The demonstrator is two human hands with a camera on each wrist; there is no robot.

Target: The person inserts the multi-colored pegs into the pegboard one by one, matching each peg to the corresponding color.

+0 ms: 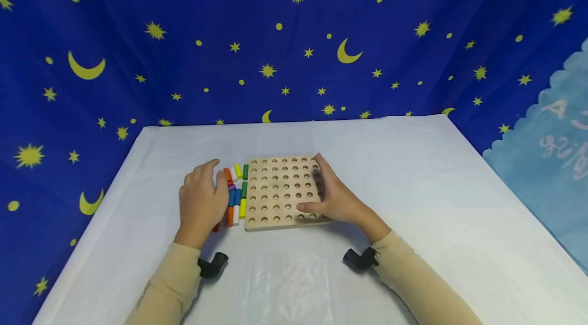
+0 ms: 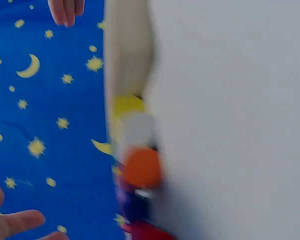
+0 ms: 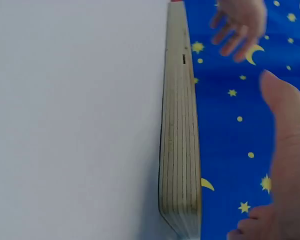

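On the white table (image 1: 413, 202), near its middle, lies a wooden pegboard (image 1: 280, 190) with rows of round holes, all of them bare as far as the head view shows. Just left of the board, touching its edge, colored pegs (image 1: 236, 195) lie in a loose cluster: orange, yellow, green, blue, white and a bit of red. The right hand (image 1: 333, 195) rests on the board's right side, fingers straight and relaxed, palm down, thumb stretched along the near edge; it grasps nothing. The right wrist view shows the board's layered side (image 3: 180, 145) edge-on against the cloth, with the thumb (image 3: 290, 150) beside it. The left hand (image 1: 202, 200) lies palm down over the left part of the peg cluster, fingers loosely spread and touching or hovering just over the pegs; I cannot tell which, and nothing looks pinched. The left wrist view is blurred, yet it shows peg ends stacked close to the lens. Both sleeves are beige, each with a black camera mount at the wrist. Behind the table hangs a blue cloth (image 1: 138, 59) with yellow moons and stars.
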